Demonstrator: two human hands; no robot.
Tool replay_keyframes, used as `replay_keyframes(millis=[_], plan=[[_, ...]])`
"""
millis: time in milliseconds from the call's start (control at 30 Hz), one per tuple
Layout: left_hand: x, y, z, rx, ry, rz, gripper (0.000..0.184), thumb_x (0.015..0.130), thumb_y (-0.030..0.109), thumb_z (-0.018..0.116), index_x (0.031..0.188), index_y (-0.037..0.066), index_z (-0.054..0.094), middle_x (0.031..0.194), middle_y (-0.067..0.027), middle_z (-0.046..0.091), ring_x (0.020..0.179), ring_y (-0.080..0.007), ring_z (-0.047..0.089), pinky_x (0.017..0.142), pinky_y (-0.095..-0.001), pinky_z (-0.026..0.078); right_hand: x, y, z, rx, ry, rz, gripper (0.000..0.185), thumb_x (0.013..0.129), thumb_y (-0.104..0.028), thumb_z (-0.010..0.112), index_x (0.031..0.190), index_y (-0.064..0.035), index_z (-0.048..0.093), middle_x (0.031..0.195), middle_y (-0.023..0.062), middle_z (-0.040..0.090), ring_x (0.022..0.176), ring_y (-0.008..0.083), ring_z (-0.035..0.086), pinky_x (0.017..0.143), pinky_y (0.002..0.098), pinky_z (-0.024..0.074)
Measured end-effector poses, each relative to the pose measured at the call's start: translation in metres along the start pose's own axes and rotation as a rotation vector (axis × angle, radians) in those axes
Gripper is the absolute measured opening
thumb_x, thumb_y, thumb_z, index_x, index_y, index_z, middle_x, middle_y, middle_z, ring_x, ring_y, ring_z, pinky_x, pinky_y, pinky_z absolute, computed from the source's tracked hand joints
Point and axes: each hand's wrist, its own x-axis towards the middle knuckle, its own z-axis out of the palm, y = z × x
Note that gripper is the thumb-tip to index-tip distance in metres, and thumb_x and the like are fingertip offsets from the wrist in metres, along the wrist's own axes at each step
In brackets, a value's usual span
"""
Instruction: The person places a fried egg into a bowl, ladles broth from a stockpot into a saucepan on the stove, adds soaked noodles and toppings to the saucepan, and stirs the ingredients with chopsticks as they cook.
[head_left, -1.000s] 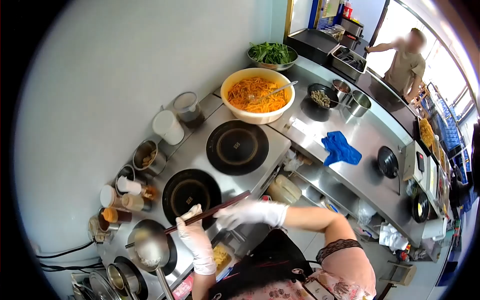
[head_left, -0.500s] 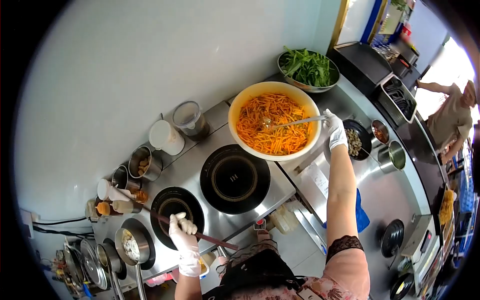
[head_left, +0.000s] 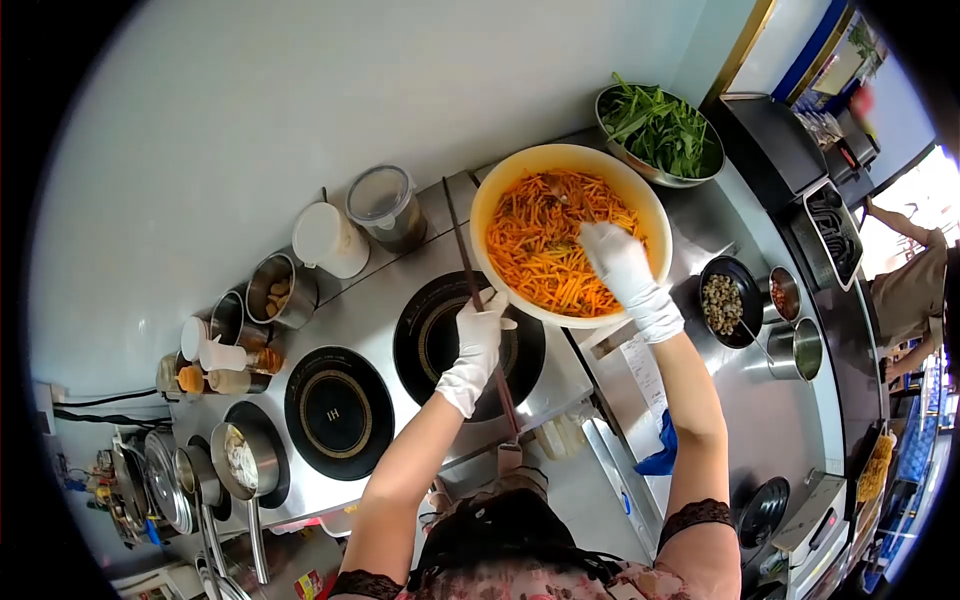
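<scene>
A large cream-coloured bowl (head_left: 654, 230) holds shredded orange carrot (head_left: 540, 255). My right hand (head_left: 618, 265), in a white glove, is closed over the bowl's right half. A metal spoon (head_left: 557, 188) reaches from it into the carrot; most of its handle is hidden by the hand. My left hand (head_left: 480, 340), also gloved, is wrapped round the middle of long dark chopsticks (head_left: 461, 230). They stand clear of the carrot, left of the bowl, crossing above the larger black hob plate (head_left: 420, 345).
Behind the bowl is a metal bowl of green leaves (head_left: 665, 135). Lidded containers (head_left: 330, 240), metal pots (head_left: 280, 290) and bottles line the wall. A small saucepan (head_left: 245, 460) sits at lower left. A black pan (head_left: 728, 300) is at right, and another person (head_left: 908, 295) stands beyond the counter.
My left hand has moved right and up, swinging the chopsticks from a slant to nearly upright. My right hand has come in from the rim to above the carrot, shifting the spoon.
</scene>
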Motion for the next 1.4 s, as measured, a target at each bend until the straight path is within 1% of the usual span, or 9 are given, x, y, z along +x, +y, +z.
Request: replay_keyframes(millis=[100,200,300,467,633,733,767,933,1400], plan=[[0.005,-0.006,0.011,0.051,0.038,0.068,0.024,0.088,0.021,0.065,0.1,0.0,0.06,0.078,-0.0059,0.064,0.045,-0.0083,0.052,0.035,-0.02,0.03,-0.018,-0.027,0.01,-0.04,-0.289,-0.074,0.011,0.073,-0.01,0.059,0.083,-0.0082,0.054,0.074,0.0078,0.053,0.069,0.0239,0.058,0.058,0.0355,0.0505],[0.013,-0.007,0.011,0.054,0.025,0.046,0.019,0.088,0.018,0.064,0.094,0.001,0.06,0.074,-0.0047,0.062,0.042,-0.0076,0.048,0.035,-0.0204,0.03,-0.032,-0.052,-0.01,0.115,-0.239,-0.179,0.018,0.08,-0.013,0.058,0.097,-0.0075,0.058,0.077,0.0081,0.054,0.072,0.025,0.06,0.056,0.0361,0.0496],[0.014,-0.006,0.008,0.1,0.012,0.023,0.018,0.088,0.017,0.063,0.095,0.0,0.06,0.071,-0.0033,0.06,0.04,-0.0075,0.046,0.034,-0.0208,0.031,-0.02,-0.048,-0.015,0.214,-0.296,0.077,0.014,0.082,-0.013,0.057,0.095,-0.0064,0.057,0.075,0.01,0.052,0.069,0.0268,0.059,0.055,0.037,0.0481],[0.013,-0.005,0.011,0.054,0.018,0.045,0.016,0.086,0.015,0.064,0.092,0.001,0.059,0.067,-0.0021,0.058,0.039,-0.0075,0.045,0.034,-0.022,0.03,-0.014,-0.047,0.007,0.379,-0.051,-0.018,0.01,0.082,-0.007,0.059,0.091,-0.0054,0.057,0.067,0.0113,0.05,0.058,0.0318,0.055,0.049,0.0373,0.0456],[0.015,-0.001,0.012,0.048,0.025,0.025,0.015,0.086,0.015,0.066,0.086,0.003,0.057,0.06,-0.0006,0.053,0.038,-0.0084,0.043,0.035,-0.0237,0.03,-0.042,-0.069,-0.016,0.382,-0.101,0.06,0.01,0.085,-0.007,0.06,0.093,-0.0023,0.063,0.069,0.0088,0.057,0.055,0.0247,0.059,0.047,0.0338,0.0464],[0.013,-0.001,0.01,0.062,0.023,0.009,0.015,0.085,0.015,0.066,0.083,0.003,0.057,0.059,-0.0008,0.052,0.041,-0.0093,0.045,0.038,-0.0247,0.033,-0.047,-0.07,-0.007,1.032,0.03,0.83,0.017,0.092,-0.009,0.052,0.089,0.0025,0.065,0.068,0.0009,0.058,0.052,0.0075,0.053,0.047,0.0237,0.0454],[0.013,0.0,0.009,0.074,0.013,0.004,0.016,0.084,0.015,0.067,0.082,0.002,0.057,0.06,-0.0015,0.054,0.043,-0.0099,0.047,0.041,-0.0252,0.037,-0.029,-0.071,-0.008,1.173,0.069,1.077,0.018,0.093,-0.011,0.051,0.089,0.0025,0.064,0.069,0.0033,0.058,0.049,0.0082,0.053,0.046,0.0223,0.0461],[0.012,-0.002,0.01,0.051,0.017,0.03,0.016,0.083,0.015,0.067,0.082,0.002,0.058,0.059,-0.0012,0.053,0.043,-0.01,0.047,0.041,-0.0253,0.036,-0.01,-0.037,0.013,1.232,0.14,1.371,0.027,0.095,-0.017,0.046,0.089,0.0043,0.061,0.067,0.0101,0.059,0.048,0.0176,0.059,0.044,0.0278,0.0521],[0.016,0.004,0.005,0.145,-0.015,-0.003,0.015,0.084,0.014,0.068,0.088,0.001,0.059,0.06,-0.0011,0.053,0.04,-0.0089,0.042,0.038,-0.024,0.032,-0.024,0.001,-0.019,1.161,0.215,1.254,0.027,0.096,-0.015,0.045,0.094,0.0069,0.06,0.069,0.0103,0.059,0.05,0.0188,0.059,0.046,0.0274,0.0535]])
